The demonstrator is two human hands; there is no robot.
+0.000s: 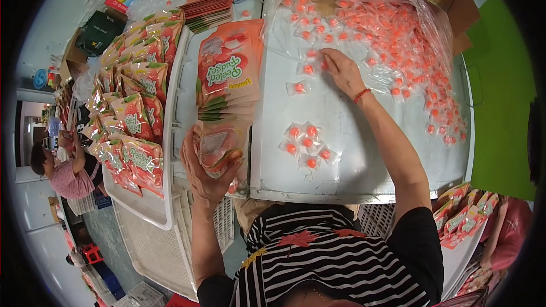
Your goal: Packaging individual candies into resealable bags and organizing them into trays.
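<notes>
My left hand is wrapped round a pink printed pouch, its mouth gaping toward me. Over the metal tabletop, my right hand has its fingers pinched at a small wrapped red candy, partly covered by them. Two more wrapped candies lie close by on the left, and a single candy sits a little nearer. A loose cluster of several candies rests between my arms. Flat pouches are stacked just beyond my left hand.
A large heap of wrapped candies spreads from a clear plastic bag at the far right. Filled pouches crowd a white tray on the left. Another pouch stack stands behind. People work at both sides.
</notes>
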